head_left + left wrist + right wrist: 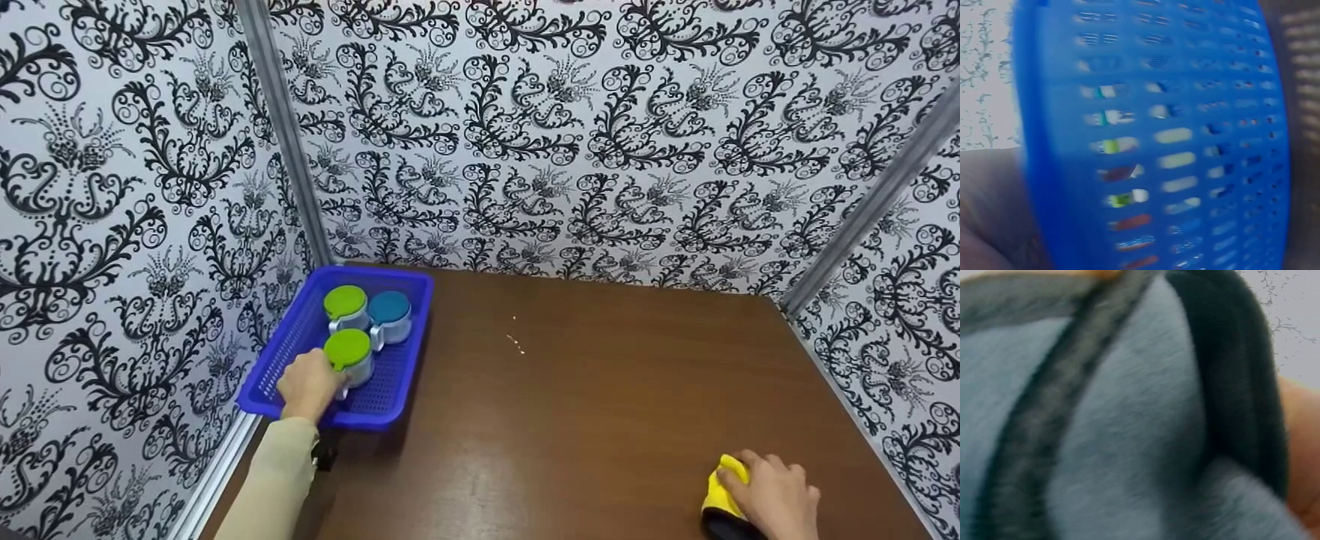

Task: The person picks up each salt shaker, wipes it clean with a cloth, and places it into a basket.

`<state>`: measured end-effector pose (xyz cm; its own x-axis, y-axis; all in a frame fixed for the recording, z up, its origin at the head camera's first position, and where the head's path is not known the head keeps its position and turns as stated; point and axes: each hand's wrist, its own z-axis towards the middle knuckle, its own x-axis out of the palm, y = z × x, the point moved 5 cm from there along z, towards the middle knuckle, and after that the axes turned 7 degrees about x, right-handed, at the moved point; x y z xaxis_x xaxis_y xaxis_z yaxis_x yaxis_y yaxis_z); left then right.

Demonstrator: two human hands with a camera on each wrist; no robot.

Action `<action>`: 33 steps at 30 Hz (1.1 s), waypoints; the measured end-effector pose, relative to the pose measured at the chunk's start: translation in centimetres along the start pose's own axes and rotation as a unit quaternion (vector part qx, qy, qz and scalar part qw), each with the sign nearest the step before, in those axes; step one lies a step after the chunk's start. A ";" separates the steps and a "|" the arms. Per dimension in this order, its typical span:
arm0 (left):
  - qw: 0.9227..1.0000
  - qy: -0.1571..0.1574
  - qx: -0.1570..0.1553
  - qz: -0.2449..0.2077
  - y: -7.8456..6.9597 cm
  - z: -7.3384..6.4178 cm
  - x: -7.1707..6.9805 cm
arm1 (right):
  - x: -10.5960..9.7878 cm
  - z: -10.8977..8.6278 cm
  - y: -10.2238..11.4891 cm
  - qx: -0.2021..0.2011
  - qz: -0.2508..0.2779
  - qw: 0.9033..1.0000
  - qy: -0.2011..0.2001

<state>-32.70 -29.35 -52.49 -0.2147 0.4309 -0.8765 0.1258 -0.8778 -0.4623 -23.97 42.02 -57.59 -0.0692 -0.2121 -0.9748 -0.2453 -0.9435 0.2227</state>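
Note:
My left hand [307, 382] reaches over the near left part of a blue plastic basket [409, 375] and grips the nearest green-lidded jar [349, 348] by its handle side. Behind it in the basket stand another green-lidded jar [346, 302] and a blue-lidded jar [390, 307], both with white handles. The left wrist view is mostly the basket's slotted wall [1061, 169], with bits of green and white behind the slots. At the lower right, my right hand [784, 495] holds a bunched yellow cloth [724, 484] with a dark edge; close up, its grey side [1123, 416] fills the right wrist view.
A brown wooden table [585, 405] spreads between the hands. Small white crumbs [516, 343] lie near its middle, right of the basket. Patterned panels [525, 150] wall in the back and both sides, with the basket close to the left panel.

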 end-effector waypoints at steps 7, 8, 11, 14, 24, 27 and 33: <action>0.998 -0.055 0.013 -0.007 -1.7 -1.6 -0.9 | -1.2 -0.5 1.2 0.024 0.006 1.000 0.001; 0.997 -0.069 0.023 -0.006 -2.1 -1.8 -1.1 | -1.4 -0.6 1.5 0.027 0.008 1.000 -0.001; 0.991 -0.121 0.059 -0.003 -3.5 -2.5 -1.4 | -1.9 -0.8 2.4 0.026 0.019 0.999 -0.017; 0.982 -0.166 0.094 -0.004 -4.8 -3.3 -1.6 | -2.2 -0.9 3.7 0.014 0.035 0.999 -0.034; 0.966 -0.215 0.131 -0.059 -8.1 -5.7 -0.2 | -0.9 -0.5 9.6 -0.019 0.082 0.995 -0.058; 0.952 -0.251 0.158 -0.076 -9.3 -6.4 0.6 | -0.6 -0.4 11.6 -0.040 0.096 0.991 -0.083; 0.928 -0.300 0.196 -0.101 -11.5 -8.0 1.9 | -0.1 -0.9 15.2 -0.094 0.141 0.972 -0.160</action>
<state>-26.81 -16.74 -49.90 -0.7113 0.5038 -0.4902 -0.3129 -0.8514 -0.4210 -26.78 27.50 -54.14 -0.4133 -0.4067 -0.8147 0.0061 -0.8959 0.4442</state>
